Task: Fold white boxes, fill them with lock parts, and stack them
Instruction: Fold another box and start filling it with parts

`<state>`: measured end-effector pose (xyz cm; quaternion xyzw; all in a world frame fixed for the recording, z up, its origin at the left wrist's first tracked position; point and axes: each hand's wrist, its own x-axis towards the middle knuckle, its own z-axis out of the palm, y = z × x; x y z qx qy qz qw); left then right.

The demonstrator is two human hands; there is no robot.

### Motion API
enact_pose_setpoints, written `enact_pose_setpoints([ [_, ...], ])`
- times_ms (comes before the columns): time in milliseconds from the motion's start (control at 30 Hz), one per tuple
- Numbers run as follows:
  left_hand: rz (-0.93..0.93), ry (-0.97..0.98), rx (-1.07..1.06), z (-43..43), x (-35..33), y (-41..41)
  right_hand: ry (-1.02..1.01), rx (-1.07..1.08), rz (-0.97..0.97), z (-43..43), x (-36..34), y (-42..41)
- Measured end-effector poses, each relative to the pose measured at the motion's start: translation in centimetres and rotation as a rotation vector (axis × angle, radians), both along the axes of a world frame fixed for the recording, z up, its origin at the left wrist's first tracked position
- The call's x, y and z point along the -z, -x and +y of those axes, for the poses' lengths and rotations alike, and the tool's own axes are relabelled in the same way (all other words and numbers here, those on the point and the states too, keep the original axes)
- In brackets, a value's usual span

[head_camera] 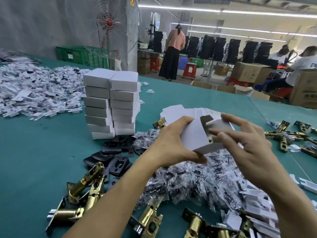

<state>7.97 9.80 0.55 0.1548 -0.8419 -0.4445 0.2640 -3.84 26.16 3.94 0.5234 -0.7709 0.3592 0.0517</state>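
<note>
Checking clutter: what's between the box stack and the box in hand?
Head view: a brass latch and bagged parts lie there on the teal table.

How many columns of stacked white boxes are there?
2: a left column and a right column, side by side, beyond the left hand holding an open box; more may hide behind them.

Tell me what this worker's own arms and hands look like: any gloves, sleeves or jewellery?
The left hand and the right hand are bare, with no gloves. No ring, watch or wristband shows on either one. The forearms are uncovered all the way to the bottom edge of the picture, so no sleeve comes into view. The fingernails look short and unpainted.
</note>
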Motion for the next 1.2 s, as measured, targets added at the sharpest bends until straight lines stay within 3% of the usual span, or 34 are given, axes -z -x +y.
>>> enact_pose_setpoints([
  [67,0.030,-0.014,-0.027,-0.1,0.3,0.1,-0.043,0.006,-0.025,0.2,-0.2,0.1],
  [167,0.138,-0.127,-0.112,-0.3,0.2,0.3,0.291,0.042,-0.179,0.9,-0.6,0.7],
  [233,0.261,-0.243,-0.164,-0.4,-0.2,0.3,0.331,0.172,-0.258,1.5,-0.5,1.6],
  [367,0.461,-0.324,-0.236,-0.3,-0.7,0.2,-0.088,0.457,-0.266,2.1,1.7,4.0],
  [500,0.507,-0.371,-0.244,-0.2,-0.7,0.4,-0.248,0.604,-0.229,2.2,2.9,4.5],
  [667,0.526,-0.620,-0.206,-0.3,-0.8,0.6,-0.616,0.547,-0.220,3.1,3.3,4.9],
  [867,0.503,-0.749,-0.216,0.4,-0.8,0.9,-0.778,0.406,-0.314,4.1,2.6,3.8],
  [1067,0.494,-0.738,-0.236,0.0,-0.3,1.1,-0.724,0.470,-0.310,4.0,3.2,4.0],
  [1200,0.421,-0.599,-0.263,0.4,0.3,1.3,-0.326,0.445,-0.283,3.6,1.4,3.4],
])
